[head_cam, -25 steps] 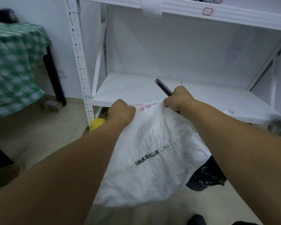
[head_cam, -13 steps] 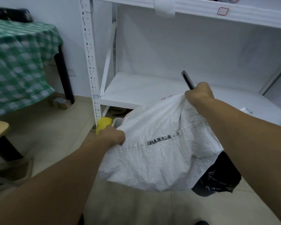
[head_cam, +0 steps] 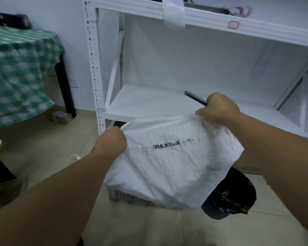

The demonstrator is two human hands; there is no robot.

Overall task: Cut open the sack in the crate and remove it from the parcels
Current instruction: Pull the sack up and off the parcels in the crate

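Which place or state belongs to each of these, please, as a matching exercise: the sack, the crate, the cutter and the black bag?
1 sack
2 crate
3 cutter
4 black bag

A on the floor, right of the crate
B jutting from the right hand
C gripped at its top edge by the left hand and the right hand
D beneath the sack

Pairs: 1-C, 2-D, 3-B, 4-A
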